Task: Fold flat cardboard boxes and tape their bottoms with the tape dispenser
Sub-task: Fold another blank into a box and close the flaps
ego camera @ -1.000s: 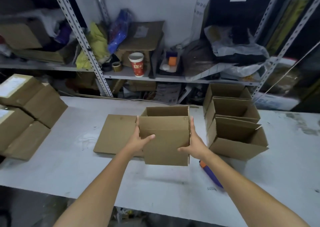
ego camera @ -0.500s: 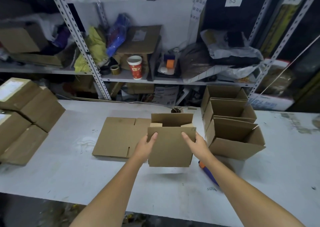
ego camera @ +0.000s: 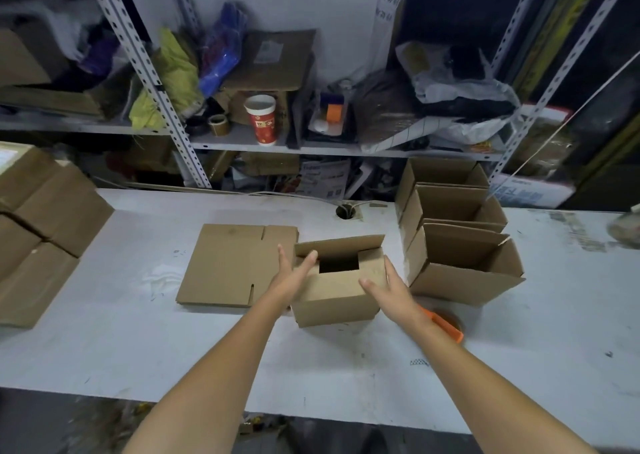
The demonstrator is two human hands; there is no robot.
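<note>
A small cardboard box (ego camera: 337,296) stands on the white table (ego camera: 121,332) at its middle, upper flaps partly folded in around a dark square gap. The far flap still stands up. My left hand (ego camera: 292,275) lies against the box's left side with straight fingers, thumb reaching over the left flap. Against the right side my right hand (ego camera: 389,289) presses with straight fingers, thumb on the near flap. A stack of flat cardboard blanks (ego camera: 235,266) lies just left of the box. The tape dispenser (ego camera: 445,325), orange, pokes out from behind my right forearm.
Three open folded boxes (ego camera: 460,263) stand in a row on the right of the table. Closed cardboard cartons (ego camera: 38,231) are piled at the left edge. Behind the table is a metal shelf rack (ego camera: 242,141) crowded with a red cup, bags and cartons.
The box has come down from mid-air onto the table. Its side flaps have been folded inward, and both hands have slid from its front face to its sides.
</note>
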